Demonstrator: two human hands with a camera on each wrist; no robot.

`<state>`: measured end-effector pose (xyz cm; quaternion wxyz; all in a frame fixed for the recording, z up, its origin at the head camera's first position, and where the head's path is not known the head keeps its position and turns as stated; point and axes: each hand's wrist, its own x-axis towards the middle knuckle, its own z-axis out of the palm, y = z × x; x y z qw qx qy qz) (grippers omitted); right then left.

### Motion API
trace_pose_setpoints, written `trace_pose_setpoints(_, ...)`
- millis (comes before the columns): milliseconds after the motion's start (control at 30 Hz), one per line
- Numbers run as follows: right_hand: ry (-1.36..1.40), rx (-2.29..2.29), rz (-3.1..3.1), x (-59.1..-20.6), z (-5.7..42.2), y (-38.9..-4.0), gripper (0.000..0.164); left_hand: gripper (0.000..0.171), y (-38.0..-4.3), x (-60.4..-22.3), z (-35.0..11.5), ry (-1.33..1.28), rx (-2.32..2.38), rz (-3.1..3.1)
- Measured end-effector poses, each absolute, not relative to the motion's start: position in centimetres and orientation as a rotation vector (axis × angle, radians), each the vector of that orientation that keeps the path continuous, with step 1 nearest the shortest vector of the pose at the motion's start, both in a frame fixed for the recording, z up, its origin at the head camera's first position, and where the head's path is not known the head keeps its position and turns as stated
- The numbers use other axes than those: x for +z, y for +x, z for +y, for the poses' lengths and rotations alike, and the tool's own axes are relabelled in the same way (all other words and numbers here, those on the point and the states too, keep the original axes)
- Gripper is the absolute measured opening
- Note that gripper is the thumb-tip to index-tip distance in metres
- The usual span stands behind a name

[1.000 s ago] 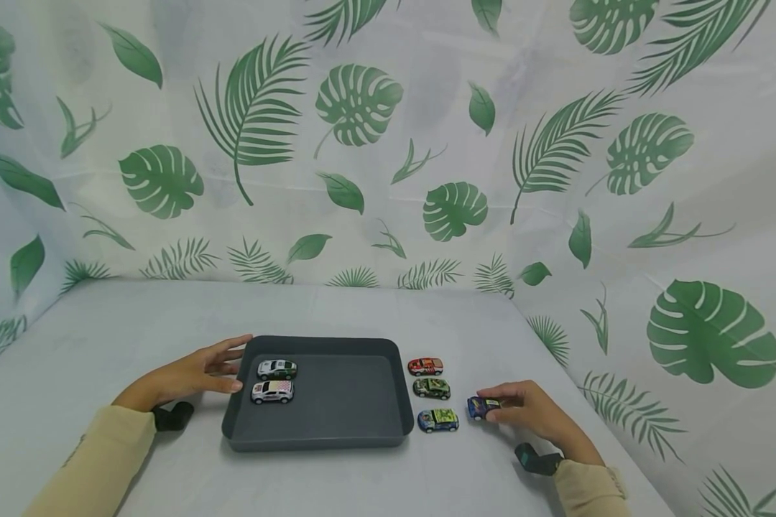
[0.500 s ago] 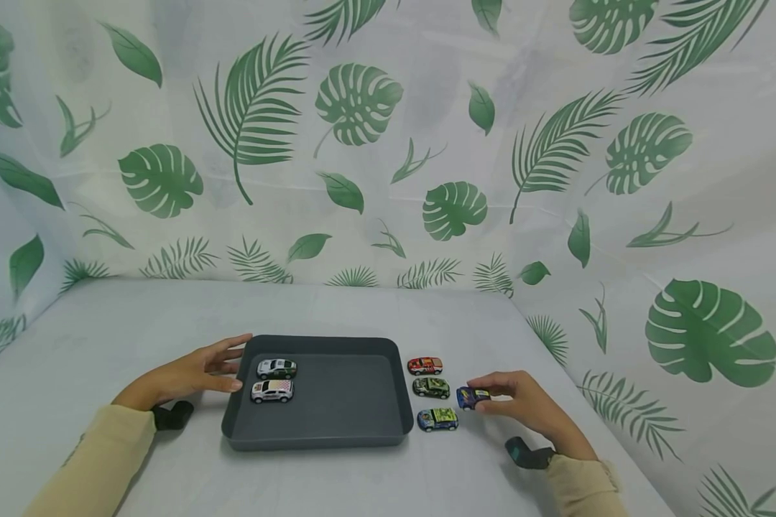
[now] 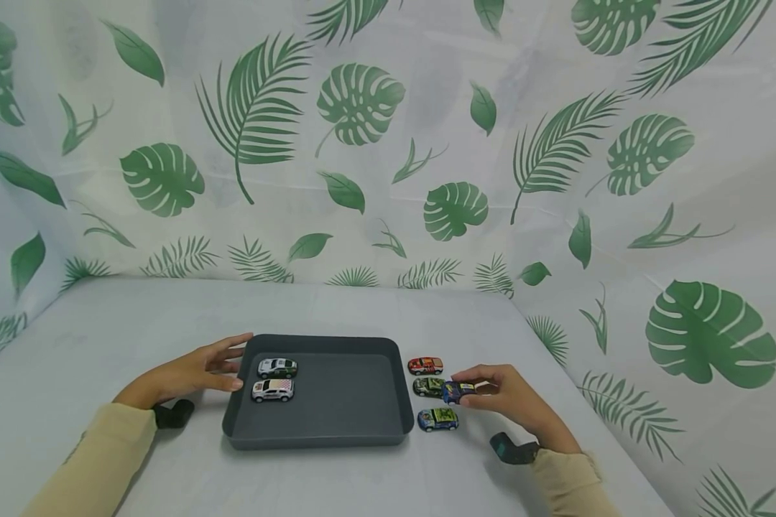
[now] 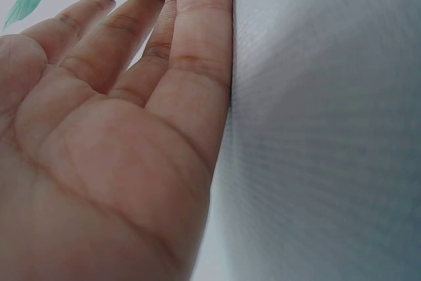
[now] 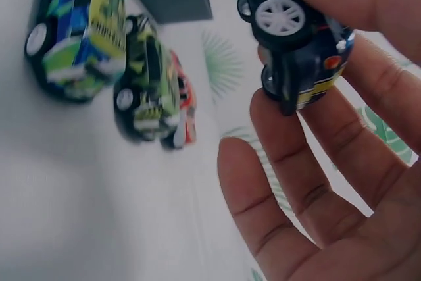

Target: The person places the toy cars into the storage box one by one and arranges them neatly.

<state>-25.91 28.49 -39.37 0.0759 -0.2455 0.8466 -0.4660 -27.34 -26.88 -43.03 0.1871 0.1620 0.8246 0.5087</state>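
My right hand (image 3: 501, 393) pinches a dark blue toy car (image 3: 458, 391) between thumb and fingers. In the right wrist view the blue car (image 5: 309, 64) shows its wheels and underside, raised off the table. From the head it overlaps the right end of a green camouflage toy car (image 3: 428, 387). My left hand (image 3: 197, 373) lies at the left wall of a dark grey tray (image 3: 343, 441), fingers fairly straight and touching its rim. Inside the tray, at its left, stand a white-and-green toy car (image 3: 276, 368) and a white-and-pink toy car (image 3: 273, 390).
Right of the tray, a red toy car (image 3: 425, 365) stands behind the camouflage one, and a blue-and-yellow toy car (image 3: 437, 418) in front. All rest on a white-covered table (image 3: 336, 488). A leaf-print curtain (image 3: 375, 165) rises behind and along the right side.
My right hand has carried the dark blue car leftward and up from the table, toward the camouflage car and the tray. My left hand, the tray and the other cars have stayed put.
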Motion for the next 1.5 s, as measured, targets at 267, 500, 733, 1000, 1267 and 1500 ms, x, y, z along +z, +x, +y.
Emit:
trace_pose_setpoints(267, -0.761, -1.455, 2.502, -39.6, 26.9, -25.9, 0.037, 0.107, -27.4, -43.2, -27.1, 0.466, 1.439, 2.312)
trace_pose_setpoints(500, -0.816, -1.484, 2.487, -39.9, 25.6, -26.1, 0.036, 0.105, -27.4, -43.1, -27.0, 0.478, 1.46, 2.285)
trace_pose_setpoints(733, -0.827, -1.504, 2.454, -39.9, 23.9, -26.0, 0.04, 0.106, -27.3, -43.1, -27.0, 0.481, 1.453, 2.296)
trace_pose_setpoints(1000, -0.877, -1.532, 2.391, -39.9, 21.9, -26.2, 0.04, 0.106, -27.3, -43.0, -27.0, 0.481, 1.457, 2.299)
trace_pose_setpoints(1267, -0.946, -1.505, 2.416, -39.9, 20.2, -26.5, 0.038, 0.106, -27.4, -43.0, -26.9, 0.482, 1.468, 2.289)
trace_pose_setpoints(1500, -0.982, -1.502, 2.388, -39.8, 18.8, -26.5, 0.041, 0.106, -27.4, -43.0, -27.0, 0.48, 1.467, 2.287)
